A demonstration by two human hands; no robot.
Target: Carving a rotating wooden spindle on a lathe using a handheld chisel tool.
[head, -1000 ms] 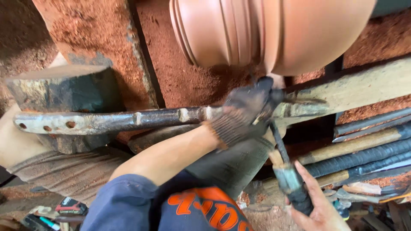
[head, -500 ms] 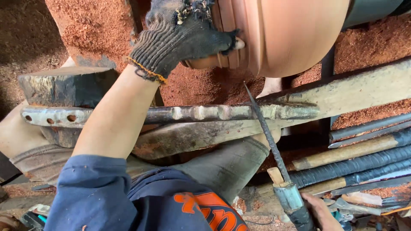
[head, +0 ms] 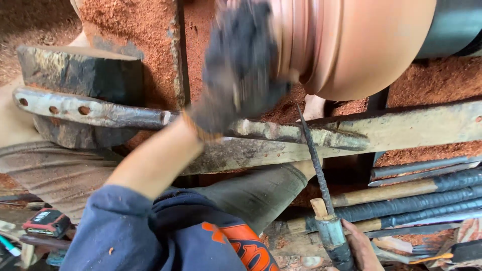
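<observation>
Your gloved left hand (head: 238, 70), fingers blurred so I cannot tell, touches the big, hard, smooth wooden bowl (head: 351, 45); below it, your right hand (head: 359, 248) grips the long chisel (head: 321, 200)

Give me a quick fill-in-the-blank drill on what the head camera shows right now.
1. The left hand, blurred, wears a dark ____.
2. The right hand grips the handle of a long metal ____.
3. The turned wooden piece sits above reddish ____.
4. The person's sleeve is ____.

Missing words: glove; tool; sawdust; blue
</observation>
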